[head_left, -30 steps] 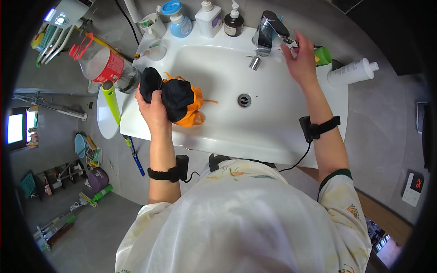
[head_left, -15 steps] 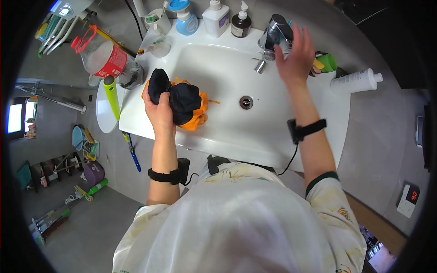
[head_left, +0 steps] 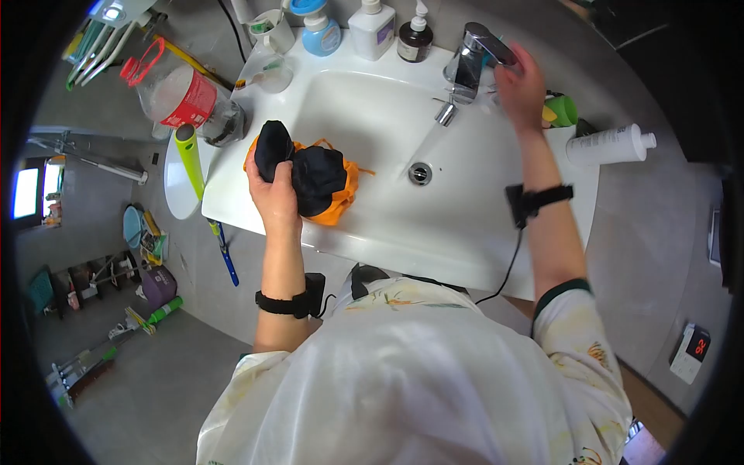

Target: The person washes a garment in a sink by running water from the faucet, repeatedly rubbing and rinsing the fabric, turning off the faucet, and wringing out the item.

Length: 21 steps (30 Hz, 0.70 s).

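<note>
Starting at the left, we record a large plastic bottle (head_left: 190, 101) with a red label, beyond the left fingers (head_left: 284, 174) and to their left. A green handle (head_left: 188, 159) shows nearer to them on the same side. The left hand (head_left: 273, 200) holds a black and orange cloth bundle (head_left: 319, 174) over the left edge of the basin (head_left: 480, 194). The thumb presses on top; the other fingers are mostly hidden beneath, and we cannot tell how they lie. The bundle sits just right of the thumb, with an orange strap (head_left: 366, 171) trailing rightward.

Between the two sets of fingers, a stream of water (head_left: 422, 146) runs from the tap (head_left: 467, 74) and meets the basin just left of the drain (head_left: 420, 173), apart from the bundle.

The right hand (head_left: 523, 93) is at the tap, its fingers bent about the end of the lever (head_left: 494, 45); we cannot tell whether they pinch it or merely rest against it. Just right of these fingers we find a green cup (head_left: 565, 111), and farther right a white bottle (head_left: 608, 147).

On handling, we judge that the lever calls for light, gradual pressure from the right fingers, with the knuckles clear of the green cup. We advise that the left fingers gather in the strap and hold the bundle fully inside the rim, so that drips fall into the basin.
</note>
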Motion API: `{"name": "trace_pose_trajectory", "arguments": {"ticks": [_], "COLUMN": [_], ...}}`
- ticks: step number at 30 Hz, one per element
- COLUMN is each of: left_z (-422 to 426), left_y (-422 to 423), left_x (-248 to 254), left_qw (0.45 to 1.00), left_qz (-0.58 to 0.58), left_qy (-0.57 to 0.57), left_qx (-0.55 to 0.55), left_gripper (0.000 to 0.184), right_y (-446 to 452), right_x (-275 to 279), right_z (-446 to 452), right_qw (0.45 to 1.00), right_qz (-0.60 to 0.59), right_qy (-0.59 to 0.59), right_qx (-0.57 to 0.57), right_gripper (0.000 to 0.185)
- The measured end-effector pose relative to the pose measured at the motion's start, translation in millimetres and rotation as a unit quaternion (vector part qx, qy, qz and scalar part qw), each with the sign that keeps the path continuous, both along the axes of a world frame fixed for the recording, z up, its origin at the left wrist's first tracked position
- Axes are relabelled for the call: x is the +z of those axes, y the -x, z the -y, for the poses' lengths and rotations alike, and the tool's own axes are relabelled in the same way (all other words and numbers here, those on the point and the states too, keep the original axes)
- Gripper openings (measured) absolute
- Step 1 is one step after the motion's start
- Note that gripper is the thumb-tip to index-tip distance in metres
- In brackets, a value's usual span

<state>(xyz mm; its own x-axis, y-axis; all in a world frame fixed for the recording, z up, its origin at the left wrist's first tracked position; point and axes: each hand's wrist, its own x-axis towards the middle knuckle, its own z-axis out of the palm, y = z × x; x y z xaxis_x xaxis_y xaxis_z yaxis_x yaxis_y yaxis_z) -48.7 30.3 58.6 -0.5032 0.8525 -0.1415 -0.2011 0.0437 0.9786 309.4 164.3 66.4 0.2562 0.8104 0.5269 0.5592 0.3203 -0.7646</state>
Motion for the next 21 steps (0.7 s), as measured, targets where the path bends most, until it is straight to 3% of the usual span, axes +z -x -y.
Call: {"name": "trace_pose_trajectory", "arguments": {"ticks": [3, 4, 5, 8, 10, 11, 13, 14, 16, 17, 19, 21], "left_z": [3, 4, 4, 5, 7, 6, 8, 9, 10, 11, 10, 10], "left_y": [1, 2, 2, -2, -3, -3, -5, -6, -5, -4, -7, -11], "left_x": [2, 1, -2, 0, 2, 0, -5, -7, -11, -13, -12, -9], "left_qw": [1.0, 1.0, 0.999, 0.999, 0.999, 1.0, 1.0, 1.0, 0.999, 0.998, 0.997, 0.999], "left_qz": [-0.016, -0.018, -0.022, -0.023, -0.019, -0.016, -0.011, -0.023, -0.037, -0.052, -0.065, -0.033], "left_qy": [0.019, 0.02, 0.02, 0.024, 0.024, 0.016, 0.01, 0.014, 0.016, 0.019, 0.018, 0.019], "left_qx": [0.012, 0.014, 0.013, 0.012, 0.01, 0.004, 0.0, -0.001, 0.0, -0.01, -0.025, -0.016], "left_gripper": [0.051, 0.051, 0.051, 0.051, 0.051, 0.051, 0.051, 0.051, 0.051, 0.051, 0.052, 0.053], "right_y": [18, 44, 67, 97, 74, 62, 42, 33, 21, 21, 16, 14], "right_x": [-76, -85, -79, -69, -78, -79, -67, -60, -47, -42, -34, -34], "right_z": [30, 48, 56, 62, 45, 41, 37, 38, 42, 40, 37, 39], "right_qw": [0.915, 0.877, 0.876, 0.908, 0.911, 0.911, 0.902, 0.901, 0.896, 0.896, 0.85, 0.86], "right_qz": [-0.37, -0.428, -0.43, -0.355, -0.274, -0.273, 0.012, 0.014, 0.256, 0.256, 0.371, 0.345], "right_qy": [0.158, 0.211, 0.212, 0.222, 0.292, 0.291, 0.408, 0.408, 0.35, 0.35, 0.361, 0.364], "right_qx": [0.033, 0.05, 0.05, -0.005, 0.1, 0.1, 0.142, 0.143, 0.096, 0.097, 0.093, 0.095], "right_gripper": [0.026, 0.022, 0.022, 0.024, 0.034, 0.034, 0.041, 0.041, 0.04, 0.04, 0.038, 0.039]}}
